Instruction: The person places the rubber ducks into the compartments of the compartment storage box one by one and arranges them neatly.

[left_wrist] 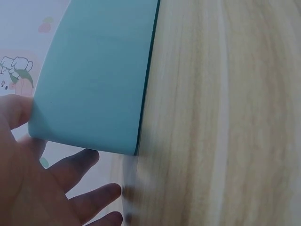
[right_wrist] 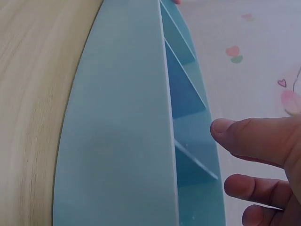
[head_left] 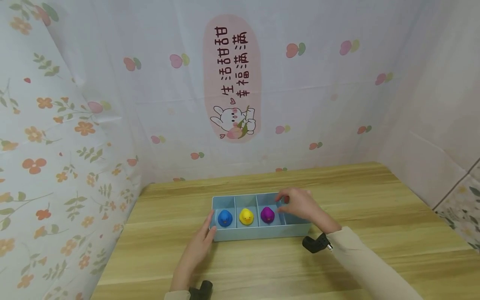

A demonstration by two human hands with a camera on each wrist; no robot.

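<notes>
A light-blue tray [head_left: 262,232] with several compartments stands on the wooden table. From left to right it holds a blue toy duck [head_left: 225,218], a yellow duck [head_left: 246,216] and a purple duck [head_left: 267,214]. My left hand [head_left: 198,243] rests at the tray's left end, thumb at the rim and the other fingers extended along the end wall. Over the rightmost compartment is my right hand [head_left: 300,203], thumb and fingers apart; the right wrist view shows nothing between them. A small red patch [head_left: 286,199] shows by these fingers in the head view; I cannot tell what it is.
The wooden table [head_left: 375,208] extends to both sides of the tray. Behind it hangs a white cloth [head_left: 318,108] with fruit prints and a rabbit picture; a flowered cloth [head_left: 56,166] covers the left side. Black wrist cameras [head_left: 316,243] sit on both wrists.
</notes>
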